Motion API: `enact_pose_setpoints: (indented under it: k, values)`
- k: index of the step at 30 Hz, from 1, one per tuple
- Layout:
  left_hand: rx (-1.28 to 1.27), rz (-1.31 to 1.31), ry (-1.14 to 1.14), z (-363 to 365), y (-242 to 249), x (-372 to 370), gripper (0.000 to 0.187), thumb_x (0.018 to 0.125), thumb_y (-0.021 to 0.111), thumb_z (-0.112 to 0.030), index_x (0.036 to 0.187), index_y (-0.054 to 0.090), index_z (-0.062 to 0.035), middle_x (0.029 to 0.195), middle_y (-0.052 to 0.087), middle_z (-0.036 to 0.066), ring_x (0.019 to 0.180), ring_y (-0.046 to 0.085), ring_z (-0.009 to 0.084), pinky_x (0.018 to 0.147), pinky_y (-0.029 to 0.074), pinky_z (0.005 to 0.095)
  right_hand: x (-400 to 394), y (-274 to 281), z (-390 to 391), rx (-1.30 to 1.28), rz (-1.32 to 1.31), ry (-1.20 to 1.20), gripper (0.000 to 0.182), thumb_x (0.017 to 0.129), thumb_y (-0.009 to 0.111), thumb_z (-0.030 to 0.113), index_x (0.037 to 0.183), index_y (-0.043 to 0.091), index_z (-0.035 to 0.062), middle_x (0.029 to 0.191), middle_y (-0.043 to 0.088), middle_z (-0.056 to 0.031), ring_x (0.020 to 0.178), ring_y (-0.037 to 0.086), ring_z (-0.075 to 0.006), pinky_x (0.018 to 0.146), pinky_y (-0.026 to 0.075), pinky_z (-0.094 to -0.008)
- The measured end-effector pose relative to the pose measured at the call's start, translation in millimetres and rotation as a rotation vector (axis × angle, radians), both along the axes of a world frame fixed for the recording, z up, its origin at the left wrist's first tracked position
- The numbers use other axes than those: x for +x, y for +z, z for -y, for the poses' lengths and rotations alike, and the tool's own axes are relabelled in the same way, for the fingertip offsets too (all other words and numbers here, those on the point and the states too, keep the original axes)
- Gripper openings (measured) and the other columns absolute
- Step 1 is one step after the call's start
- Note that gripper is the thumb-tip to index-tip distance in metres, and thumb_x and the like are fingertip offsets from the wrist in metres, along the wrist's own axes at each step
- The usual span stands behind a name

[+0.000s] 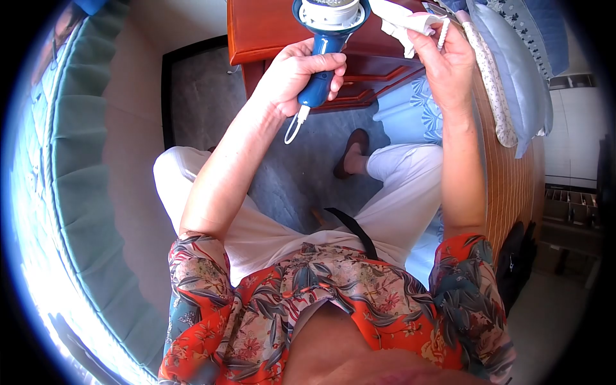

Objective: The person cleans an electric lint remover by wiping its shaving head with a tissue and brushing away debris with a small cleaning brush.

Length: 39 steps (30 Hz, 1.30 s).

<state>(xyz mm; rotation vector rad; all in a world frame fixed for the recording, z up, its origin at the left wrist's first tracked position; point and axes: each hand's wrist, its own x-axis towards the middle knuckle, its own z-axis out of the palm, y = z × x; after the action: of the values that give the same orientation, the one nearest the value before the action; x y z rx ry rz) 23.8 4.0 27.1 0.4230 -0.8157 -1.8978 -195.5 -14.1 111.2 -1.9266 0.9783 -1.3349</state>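
A blue handheld device (316, 88) with a round white head is held upright, its head at the top edge of the view. My left hand (301, 74) is wrapped round its handle, and a short white cord loop (296, 123) hangs from the handle's lower end. To the right, my right hand (447, 61) pinches a crumpled white tissue or cloth (405, 27) between thumb and fingers. A thin white stick-like piece (443, 33) shows by those fingers; what it belongs to is unclear. The two hands are apart.
A red-brown wooden cabinet (256, 32) stands ahead, beyond the grey floor (276, 173). On the right are a bed with a striped mat (507, 173), a light blue pillow (516, 77) and a patterned roll (491, 90). A green curtain (83, 192) hangs at left.
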Motion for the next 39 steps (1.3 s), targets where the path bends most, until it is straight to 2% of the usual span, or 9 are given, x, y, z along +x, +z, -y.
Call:
enact_pose_setpoints:
  k: [4,6,11,14,18,21,24,30,39]
  values:
    - [0.036,-0.076,-0.06,-1,1,1,0.016,0.087,0.062,-0.006,0.099,0.054,0.0001,0.079,0.061,0.012,0.061,0.06,0.016,0.054,0.051,0.0296,2,0,0,-0.023,-0.03,-0.001,0.018,0.088,0.063,0.003,0.106,0.064,0.0021,0.092,0.064,-0.0005,0.081,0.057,-0.0045,0.066,0.044,-0.0172]
    - [0.07,-0.08,-0.052,-3,4,1,0.013,0.086,0.064,-0.006,0.093,0.056,-0.0001,0.076,0.062,0.01,0.06,0.061,0.0152,0.053,0.052,0.0286,6,1,-3,-0.066,-0.107,-0.018,0.018,0.088,0.062,0.002,0.106,0.064,0.002,0.092,0.064,-0.0008,0.081,0.057,-0.0051,0.067,0.045,-0.0176]
    - [0.118,-0.12,-0.069,-2,4,0,0.012,0.085,0.064,-0.006,0.091,0.056,0.0002,0.075,0.062,0.009,0.059,0.061,0.0151,0.052,0.052,0.0291,12,0,-8,-0.03,-0.072,-0.026,0.017,0.088,0.062,0.001,0.105,0.064,0.0018,0.086,0.061,0.0015,0.067,0.048,-0.0001,0.056,0.033,-0.0145]
    - [0.12,-0.144,-0.113,-1,4,2,0.015,0.088,0.061,-0.007,0.098,0.054,0.0013,0.08,0.061,0.012,0.062,0.06,0.0163,0.054,0.051,0.0296,14,6,-10,0.024,-0.05,-0.052,0.007,0.086,0.064,0.003,0.092,0.064,0.0007,0.08,0.061,0.0036,0.073,0.053,-0.0018,0.065,0.043,-0.0179]
    - [0.093,-0.111,-0.101,-3,6,2,0.014,0.088,0.063,-0.008,0.096,0.055,0.0004,0.078,0.062,0.011,0.06,0.06,0.0148,0.054,0.052,0.0286,18,9,-11,0.005,0.015,-0.019,0.01,0.087,0.064,0.003,0.096,0.064,0.0006,0.082,0.062,0.0034,0.074,0.053,-0.0022,0.067,0.044,-0.0178]
    - [0.074,-0.049,-0.065,-5,8,1,0.013,0.087,0.063,-0.007,0.094,0.055,0.0,0.077,0.062,0.009,0.059,0.061,0.014,0.053,0.052,0.0277,20,15,-11,-0.081,-0.057,-0.028,0.012,0.087,0.063,0.002,0.1,0.064,0.0003,0.083,0.062,0.0036,0.076,0.053,-0.0022,0.067,0.044,-0.0184]
    - [0.04,-0.036,-0.041,-4,6,0,0.012,0.087,0.063,-0.006,0.094,0.055,-0.0002,0.077,0.062,0.009,0.06,0.061,0.0136,0.053,0.053,0.0271,20,20,-10,-0.13,-0.125,0.002,0.014,0.086,0.061,-0.001,0.099,0.065,0.0006,0.083,0.062,0.0032,0.076,0.054,-0.0032,0.067,0.045,-0.0189]
    - [0.005,0.032,0.024,-4,5,-2,0.012,0.086,0.064,-0.006,0.094,0.055,-0.0006,0.075,0.062,0.008,0.059,0.061,0.0129,0.054,0.053,0.0268,17,33,-8,-0.458,-0.446,-0.044,0.022,0.077,0.059,-0.01,0.092,0.066,0.0046,0.08,0.062,-0.0029,0.074,0.061,-0.0106,0.065,0.047,-0.0219]
    - [-0.049,0.03,0.099,-5,5,-4,0.016,0.087,0.063,-0.006,0.1,0.056,0.001,0.08,0.064,0.012,0.061,0.062,0.014,0.053,0.052,0.0266,15,14,-18,-0.369,-0.587,-0.063,0.025,0.072,0.06,-0.01,0.089,0.067,0.0069,0.08,0.062,-0.0056,0.07,0.064,-0.0164,0.059,0.049,-0.0261]
